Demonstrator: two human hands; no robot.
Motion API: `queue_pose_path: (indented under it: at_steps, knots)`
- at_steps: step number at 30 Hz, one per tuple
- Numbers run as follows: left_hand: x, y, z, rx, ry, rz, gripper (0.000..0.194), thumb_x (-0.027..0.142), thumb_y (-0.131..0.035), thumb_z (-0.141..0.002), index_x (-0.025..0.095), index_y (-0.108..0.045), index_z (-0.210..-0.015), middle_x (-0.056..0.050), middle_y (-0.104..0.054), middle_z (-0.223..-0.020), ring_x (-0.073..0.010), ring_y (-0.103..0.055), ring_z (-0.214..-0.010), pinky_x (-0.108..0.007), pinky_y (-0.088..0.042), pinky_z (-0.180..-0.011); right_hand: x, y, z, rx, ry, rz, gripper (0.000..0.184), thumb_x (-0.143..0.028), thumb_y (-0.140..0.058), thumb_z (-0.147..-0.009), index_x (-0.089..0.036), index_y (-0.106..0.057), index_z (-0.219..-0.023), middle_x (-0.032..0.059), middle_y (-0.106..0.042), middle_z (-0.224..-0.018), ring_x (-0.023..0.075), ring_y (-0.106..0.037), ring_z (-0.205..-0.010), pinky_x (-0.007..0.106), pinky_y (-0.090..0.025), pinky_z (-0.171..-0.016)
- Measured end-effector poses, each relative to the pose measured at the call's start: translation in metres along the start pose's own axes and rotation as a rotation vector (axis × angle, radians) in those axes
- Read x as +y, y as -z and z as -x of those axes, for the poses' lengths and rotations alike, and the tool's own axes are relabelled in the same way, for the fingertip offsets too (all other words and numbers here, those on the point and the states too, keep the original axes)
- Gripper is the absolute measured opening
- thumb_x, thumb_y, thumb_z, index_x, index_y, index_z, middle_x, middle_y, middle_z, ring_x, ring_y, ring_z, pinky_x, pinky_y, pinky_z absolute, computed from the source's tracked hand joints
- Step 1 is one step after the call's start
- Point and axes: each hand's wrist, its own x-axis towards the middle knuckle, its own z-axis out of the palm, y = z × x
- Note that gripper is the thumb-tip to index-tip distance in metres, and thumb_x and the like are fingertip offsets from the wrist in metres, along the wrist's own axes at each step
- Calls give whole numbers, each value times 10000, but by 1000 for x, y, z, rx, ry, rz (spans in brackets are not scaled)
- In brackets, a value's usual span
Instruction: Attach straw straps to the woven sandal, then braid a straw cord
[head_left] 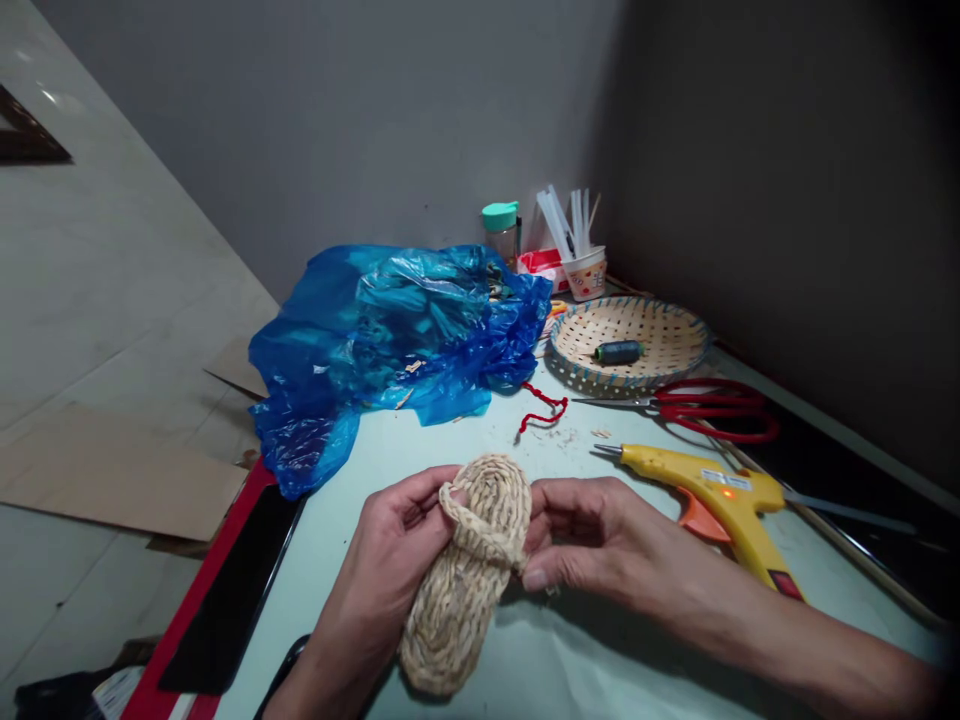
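A small woven straw slipper sole (446, 635) lies slanted between my hands, over the pale table. Across its upper half runs a braided straw strap (480, 540), with a loop standing up at the left end. My left hand (397, 560) grips the left edge, its thumb and fingers closed near that loop. On the other side my right hand (581, 530) pinches the edge at the strap's right end, thumb below and fingers above. The fingertips behind the straw are hidden.
A yellow glue gun (705, 490) with a lit orange light lies right. Behind it are red-handled scissors (705, 405) and a woven basket (637, 315) holding a dark thread spool (619, 352). A blue plastic bag (405, 320), red yarn (544, 410) and a black phone (232, 590) lie around.
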Motion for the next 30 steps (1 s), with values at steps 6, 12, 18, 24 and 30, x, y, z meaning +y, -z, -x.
queue_pose_path:
  at_steps: [6,12,18,24,30]
  knots:
    - [1,-1,-3,-62,-27,-20,334,350,-691,-839,175,-735,-1120,-78,-756,-995,-211,-678,-849,-279,-509,-759,-2,-6,0,42,-42,-11,118,-241,-745,-792,-154,-678,-835,10,-663,-818,137,-581,-765,216,-448,-707]
    - [0,-2,-3,-74,-93,-79,336,360,-639,-882,214,-710,-1176,-60,-742,-1068,-201,-666,-901,-277,-510,-791,-2,-6,1,48,12,54,80,-237,-709,-825,-193,-712,-892,-3,-666,-832,151,-583,-796,220,-450,-719]
    - [0,0,-1,-63,-131,-96,359,362,-646,-877,195,-704,-1190,-76,-738,-1093,-205,-663,-926,-269,-509,-790,0,-4,-1,42,64,72,73,-237,-703,-829,-197,-713,-890,-1,-665,-834,158,-592,-800,233,-456,-733]
    - [2,-2,0,-76,-111,-51,340,350,-628,-891,197,-710,-1183,-75,-749,-1059,-201,-677,-899,-264,-505,-787,1,-5,0,60,38,105,79,-240,-697,-834,-184,-709,-888,8,-652,-810,164,-589,-793,241,-456,-720]
    - [2,-3,-2,-60,-93,-36,319,343,-637,-884,205,-725,-1157,-71,-755,-1043,-200,-681,-888,-262,-509,-787,1,-5,1,60,38,103,70,-245,-707,-825,-188,-687,-860,2,-650,-801,165,-594,-790,240,-457,-716]
